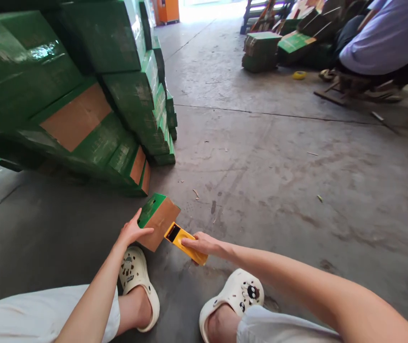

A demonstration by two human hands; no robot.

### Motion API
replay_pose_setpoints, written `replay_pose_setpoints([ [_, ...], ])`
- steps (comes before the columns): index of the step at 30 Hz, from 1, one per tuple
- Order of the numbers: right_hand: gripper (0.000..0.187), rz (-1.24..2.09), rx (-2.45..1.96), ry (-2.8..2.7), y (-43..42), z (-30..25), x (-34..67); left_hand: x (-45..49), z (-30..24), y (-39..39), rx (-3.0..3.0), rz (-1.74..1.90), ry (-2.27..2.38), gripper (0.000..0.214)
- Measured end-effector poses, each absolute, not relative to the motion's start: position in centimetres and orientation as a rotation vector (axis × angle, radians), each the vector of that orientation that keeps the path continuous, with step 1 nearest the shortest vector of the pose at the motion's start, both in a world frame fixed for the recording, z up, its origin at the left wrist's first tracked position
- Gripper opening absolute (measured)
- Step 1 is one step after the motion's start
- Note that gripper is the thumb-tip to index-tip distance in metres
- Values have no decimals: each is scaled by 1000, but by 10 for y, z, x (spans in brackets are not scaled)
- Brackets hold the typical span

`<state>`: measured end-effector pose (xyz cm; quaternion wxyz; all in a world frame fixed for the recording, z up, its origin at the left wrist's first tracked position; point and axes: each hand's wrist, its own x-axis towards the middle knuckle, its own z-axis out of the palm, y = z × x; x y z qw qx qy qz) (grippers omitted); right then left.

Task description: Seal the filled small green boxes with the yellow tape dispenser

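A small green and brown cardboard box (160,223) stands on the floor before me, close to the foot of the box stack. My left hand (134,229) grips its left side, the thumb over the brown face and the fingers by the green top. In my right hand (202,243) is a yellow handheld device (186,244) with a dark window at its front end. That end is against or very near the right part of the box's brown face; whether they touch I cannot tell. The thumb lies on top of the device, and its underside is hidden.
Stacked green cardboard boxes (121,90) rise at the left. My feet in cream clogs (233,291) flank the work. At the upper right a person (386,40) sits low near more boxes (261,50) and a yellow tape roll (299,75). Small scraps dot the concrete floor (279,166).
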<state>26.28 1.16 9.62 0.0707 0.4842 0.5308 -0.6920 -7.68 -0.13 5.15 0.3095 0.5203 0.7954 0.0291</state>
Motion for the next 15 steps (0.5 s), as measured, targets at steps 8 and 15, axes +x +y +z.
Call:
replay_pose_setpoints([
  [8,41,-2240,1414,1405,42,74,204,-66,16,-31,1629,681,2421,71],
  [15,47,-2072,1509,1457,43,67,210,-19,5,-50,1929,467,2565,84],
])
